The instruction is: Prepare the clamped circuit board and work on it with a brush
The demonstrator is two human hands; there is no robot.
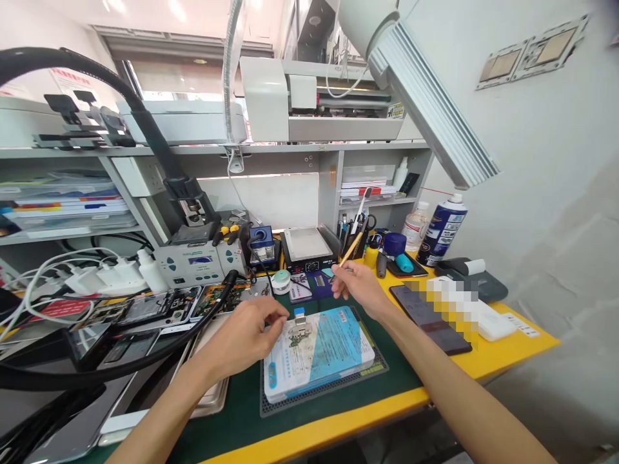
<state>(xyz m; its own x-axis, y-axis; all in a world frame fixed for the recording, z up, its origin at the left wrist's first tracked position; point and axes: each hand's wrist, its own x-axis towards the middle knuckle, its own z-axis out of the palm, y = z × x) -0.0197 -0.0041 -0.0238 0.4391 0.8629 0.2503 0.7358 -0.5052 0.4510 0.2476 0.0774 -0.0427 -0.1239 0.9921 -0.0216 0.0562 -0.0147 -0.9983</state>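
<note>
My right hand (pixel 358 287) is closed around a thin gold-coloured tool (pixel 354 247), which points up and away; its exact kind is unclear. The hand hovers past the far edge of a blue and white booklet-like pack (pixel 333 351). A small green circuit board (pixel 300 338) with a silver and blue-tipped flex piece (pixel 300 317) lies on that pack. Just left of the board, my left hand (pixel 256 328) is closed, its fingers curled together. Whatever those fingertips may hold is hidden. Beneath the pack is a dark mat (pixel 382 367) with a honeycomb pattern.
Phones and opened phone parts (pixel 159 309) crowd the left, with a black hose (pixel 193 345) across them. Behind are a soldering station (pixel 200 263) and a small hot plate (pixel 307 245). A dark phone (pixel 430 319) and spray can (pixel 442 229) stand right. A lamp (pixel 430 96) hangs above.
</note>
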